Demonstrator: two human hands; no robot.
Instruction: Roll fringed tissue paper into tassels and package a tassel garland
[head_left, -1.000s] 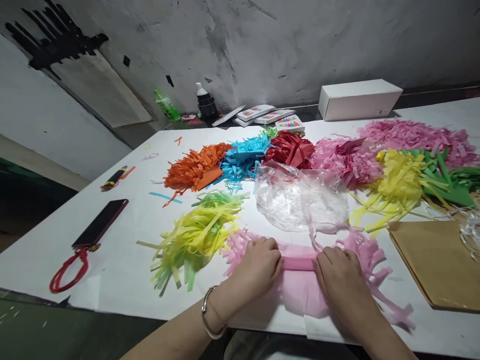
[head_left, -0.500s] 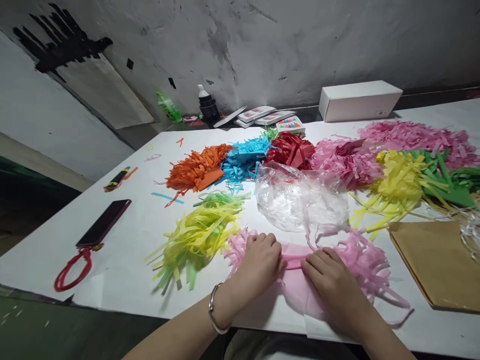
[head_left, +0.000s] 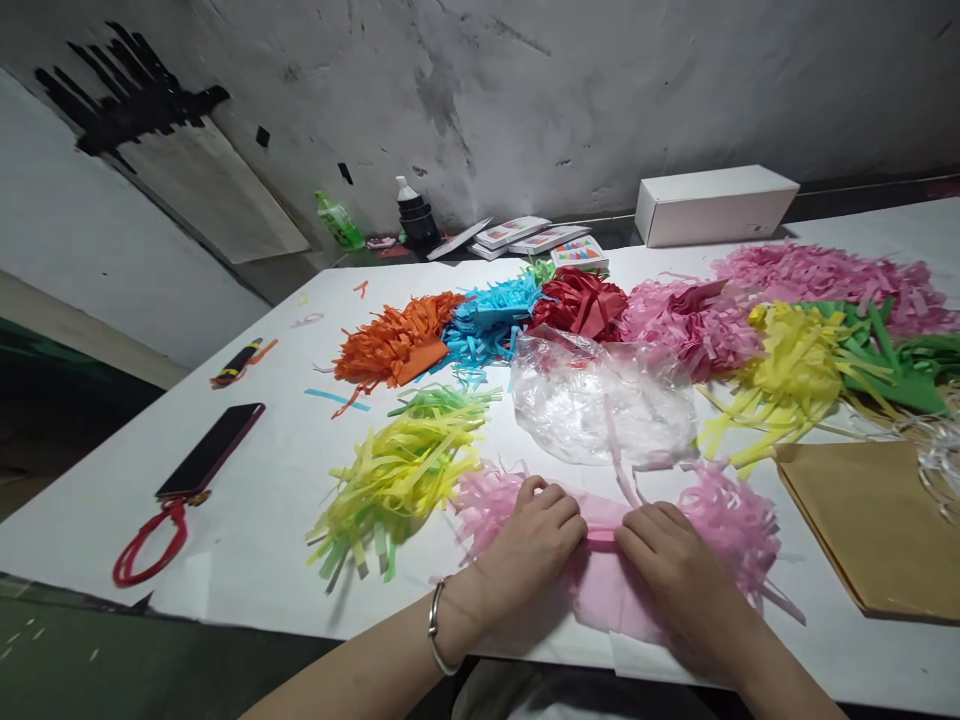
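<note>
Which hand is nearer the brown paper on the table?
Right. The right hand holds the pink tissue, left of the brown paper; the left hand holds it farther left.

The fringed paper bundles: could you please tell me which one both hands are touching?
It is the light pink bundle nearest the person, just right of the yellow-green one; it alone has the left hand and right hand on its middle.

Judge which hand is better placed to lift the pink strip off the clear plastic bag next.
Probably the right hand: the pink strip trails from the clear plastic bag nearly to its fingers. The left hand is farther off.
</note>
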